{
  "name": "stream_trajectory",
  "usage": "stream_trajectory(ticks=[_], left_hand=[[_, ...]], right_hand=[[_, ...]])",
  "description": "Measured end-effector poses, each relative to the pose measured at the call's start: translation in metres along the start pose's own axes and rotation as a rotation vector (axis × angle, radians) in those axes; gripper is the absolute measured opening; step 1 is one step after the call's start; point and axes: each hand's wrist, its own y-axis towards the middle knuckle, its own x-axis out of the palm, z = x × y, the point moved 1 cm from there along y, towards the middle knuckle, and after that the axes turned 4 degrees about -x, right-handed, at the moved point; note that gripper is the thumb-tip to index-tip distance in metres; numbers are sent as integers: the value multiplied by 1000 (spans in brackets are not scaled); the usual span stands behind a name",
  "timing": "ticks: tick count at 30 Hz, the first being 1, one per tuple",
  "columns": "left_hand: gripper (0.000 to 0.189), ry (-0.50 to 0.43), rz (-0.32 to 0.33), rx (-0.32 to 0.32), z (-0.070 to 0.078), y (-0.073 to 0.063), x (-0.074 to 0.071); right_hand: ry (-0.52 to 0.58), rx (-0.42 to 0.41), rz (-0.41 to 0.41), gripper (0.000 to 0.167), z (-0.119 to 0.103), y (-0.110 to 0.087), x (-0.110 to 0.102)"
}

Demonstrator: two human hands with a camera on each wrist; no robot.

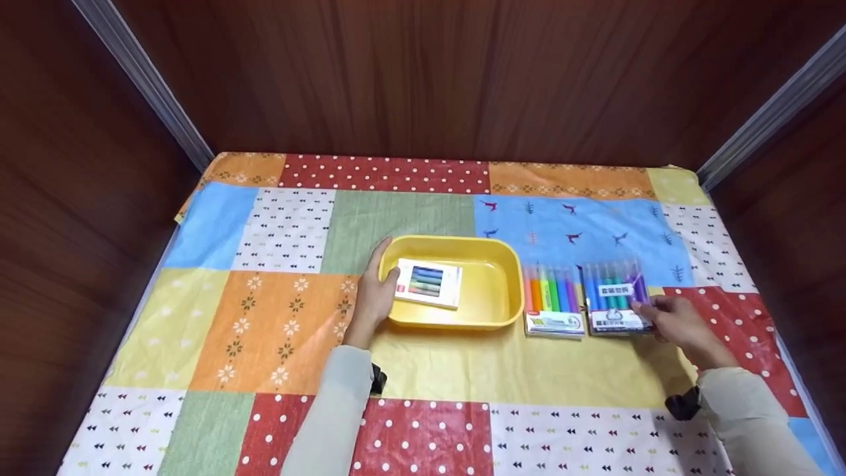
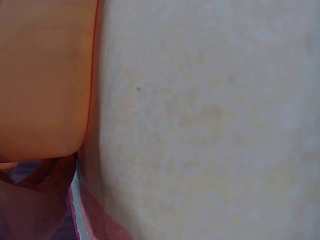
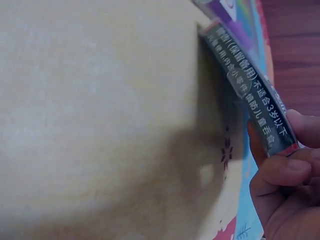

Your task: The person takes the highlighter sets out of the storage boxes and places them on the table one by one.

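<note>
A yellow plastic bin (image 1: 488, 284) stands mid-table, its left end gripped by my left hand (image 1: 375, 297) with the thumb over the rim. Inside it, at the left, lies a small white box (image 1: 428, 283) with a picture of coloured sticks. My right hand (image 1: 681, 324) pinches the lower right edge of a clear pack of coloured markers (image 1: 611, 297). In the right wrist view that pack's dark printed bottom edge (image 3: 250, 90) is tilted, between thumb and fingers. The bin's wall (image 2: 45, 90) fills the upper left of the left wrist view.
Between the bin and the held pack lies another pack of coloured markers (image 1: 554, 301) with a white label. A patchwork tablecloth (image 1: 436, 367) covers the table. Dark wood panels (image 1: 423, 79) rise behind it and on both sides.
</note>
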Motion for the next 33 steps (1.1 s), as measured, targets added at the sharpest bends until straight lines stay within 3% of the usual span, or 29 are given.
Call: stream_trajectory(ticks=[6, 13, 17, 26, 33], left_hand=[[59, 6, 12, 7, 1, 0, 0], [59, 8, 15, -6, -1, 0, -1], [59, 15, 6, 3, -2, 0, 0], [59, 41, 8, 4, -4, -3, -1], [60, 38, -3, 17, -2, 0, -1]], right_hand=[[-33, 18, -38, 51, 5, 1, -2], [-144, 58, -13, 67, 4, 1, -3], [-192, 85, 3, 68, 7, 0, -4], [-274, 15, 33, 55, 6, -1, 0], [-315, 8, 59, 58, 5, -2, -3]])
